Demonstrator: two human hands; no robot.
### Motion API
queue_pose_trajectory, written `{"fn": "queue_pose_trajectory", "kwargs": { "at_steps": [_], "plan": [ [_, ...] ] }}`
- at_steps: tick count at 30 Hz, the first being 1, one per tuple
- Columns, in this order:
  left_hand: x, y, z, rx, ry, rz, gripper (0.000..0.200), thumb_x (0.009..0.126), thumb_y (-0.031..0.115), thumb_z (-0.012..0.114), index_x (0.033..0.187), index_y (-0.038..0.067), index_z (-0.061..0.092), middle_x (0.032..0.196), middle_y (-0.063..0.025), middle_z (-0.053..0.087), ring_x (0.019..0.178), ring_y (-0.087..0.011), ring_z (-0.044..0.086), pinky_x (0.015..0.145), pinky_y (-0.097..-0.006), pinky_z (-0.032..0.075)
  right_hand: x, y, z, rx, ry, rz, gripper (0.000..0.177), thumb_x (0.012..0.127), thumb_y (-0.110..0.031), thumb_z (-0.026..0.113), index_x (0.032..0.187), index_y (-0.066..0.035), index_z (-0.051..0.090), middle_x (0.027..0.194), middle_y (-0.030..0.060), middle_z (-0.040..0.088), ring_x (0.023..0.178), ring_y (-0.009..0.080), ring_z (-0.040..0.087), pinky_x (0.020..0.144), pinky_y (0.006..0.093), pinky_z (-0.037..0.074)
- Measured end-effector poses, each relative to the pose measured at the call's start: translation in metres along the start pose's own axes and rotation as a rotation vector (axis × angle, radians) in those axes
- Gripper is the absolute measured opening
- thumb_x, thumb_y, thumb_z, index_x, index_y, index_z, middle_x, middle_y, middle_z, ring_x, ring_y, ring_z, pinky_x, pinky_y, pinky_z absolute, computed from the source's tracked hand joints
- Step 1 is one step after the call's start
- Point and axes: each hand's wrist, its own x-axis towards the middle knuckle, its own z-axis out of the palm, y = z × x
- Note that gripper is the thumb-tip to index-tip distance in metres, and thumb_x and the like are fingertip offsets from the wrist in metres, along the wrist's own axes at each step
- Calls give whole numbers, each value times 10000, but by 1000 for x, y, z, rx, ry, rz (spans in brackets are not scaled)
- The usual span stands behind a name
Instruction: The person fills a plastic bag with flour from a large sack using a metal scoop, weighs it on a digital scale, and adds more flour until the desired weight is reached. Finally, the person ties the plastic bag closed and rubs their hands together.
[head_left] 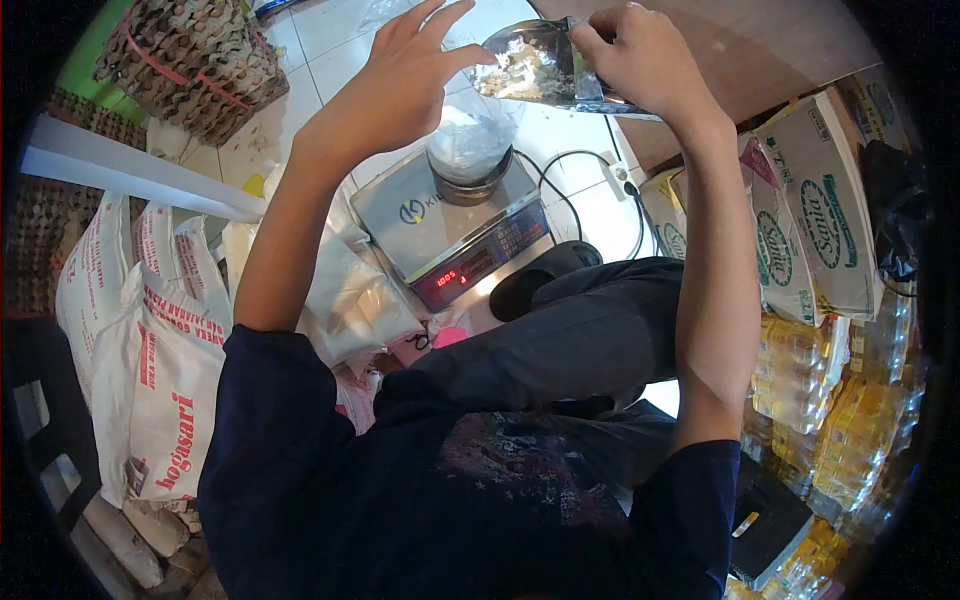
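My left hand [405,75] is raised with fingers spread, its fingertips touching the left edge of a clear plastic bag [535,65] with pale grainy contents. My right hand [640,55] pinches the bag's top right corner. The bag hangs in the air above a digital scale [415,215] on the floor. On the scale's platform stands a small round container [470,165] with another clear bag in it. The scale's red display [447,278] is lit.
White flour sacks [150,330] lie at the left. Stacked egg trays [195,60] stand at the top left. Cardboard boxes [815,210] and packs of yellow oil bottles [850,410] fill the right side. A power cord [575,165] runs over the tiled floor behind the scale.
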Motion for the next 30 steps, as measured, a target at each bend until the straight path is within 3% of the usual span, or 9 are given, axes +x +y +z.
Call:
{"fn": "queue_pose_trajectory", "kwargs": {
  "at_steps": [4, 10, 14, 20, 24, 26, 28, 29, 30],
  "plan": [
    [0, -1, 0, 6, 11, -5, 654, 697, -159, 493, 1237, 199, 572, 1486, -143, 305, 1386, -354, 252, 1134, -453, 220, 2, 5, 0, -31, -55, 37, 352, 800, -208, 572, 775, 136, 641, 572, 217, 595, 500, 275, 593, 545, 377, 490],
    [2, -15, 7, -61, 33, -42, 542, 746, -72, 499, 1230, 164, 557, 1471, -155, 323, 1366, -363, 280, 1121, -457, 233, 4, 39, 21, 75, 152, -41, 428, 795, -350, 559, 827, 52, 701, 736, 297, 619, 746, 420, 644, 775, 451, 515],
    [8, -23, 3, -127, 15, -48, 447, 798, -3, 515, 1227, 114, 565, 1451, -175, 351, 1344, -386, 301, 1114, -452, 241, -5, 48, 12, 115, 162, 25, 406, 807, -326, 548, 799, 56, 684, 707, 306, 595, 709, 436, 624, 733, 462, 511],
    [25, -19, -22, -193, -18, -33, 336, 872, 43, 555, 1202, 84, 607, 1415, -172, 408, 1332, -381, 329, 1104, -441, 261, -31, 80, -22, 309, 215, 292, 401, 828, -314, 547, 780, 67, 663, 624, 271, 574, 597, 376, 596, 662, 451, 489],
    [29, -25, -17, -180, -34, 22, 316, 862, 49, 614, 1174, 94, 625, 1396, -155, 447, 1336, -387, 338, 1105, -454, 265, -65, 131, -61, 275, 331, 202, 433, 881, -304, 503, 653, 47, 612, 456, 80, 485, 427, 139, 475, 467, 331, 403],
    [24, -34, -10, -172, -66, 131, 385, 859, -11, 589, 1224, 111, 573, 1414, -137, 431, 1364, -376, 306, 1128, -470, 233, -100, 143, -102, 300, 327, 212, 436, 911, -352, 479, 667, -27, 638, 467, 36, 495, 441, 129, 502, 464, 312, 413],
    [24, -26, -8, -470, -179, -114, 436, 896, -39, 559, 1317, 52, 491, 1422, -134, 409, 1282, -283, 436, 938, -356, 479, -152, 152, -150, 231, 351, 318, 569, 817, -511, 498, 543, -30, 630, 500, 101, 552, 488, 223, 540, 570, 380, 460],
    [26, -48, 4, -349, -151, 113, 482, 896, -57, 543, 1355, 48, 439, 1417, -145, 408, 1253, -276, 465, 884, -341, 509, -181, 161, -167, 188, 369, 363, 547, 825, -494, 499, 571, -28, 632, 519, 93, 556, 503, 212, 540, 570, 370, 456],
    [25, -64, 18, -496, -145, 18, 480, 898, -46, 550, 1355, 47, 437, 1416, -147, 410, 1285, -313, 430, 978, -393, 447, -223, 159, -185, 142, 402, 452, 525, 834, -476, 500, 599, -26, 635, 538, 85, 559, 519, 201, 539, 569, 360, 451]
  ]
}}
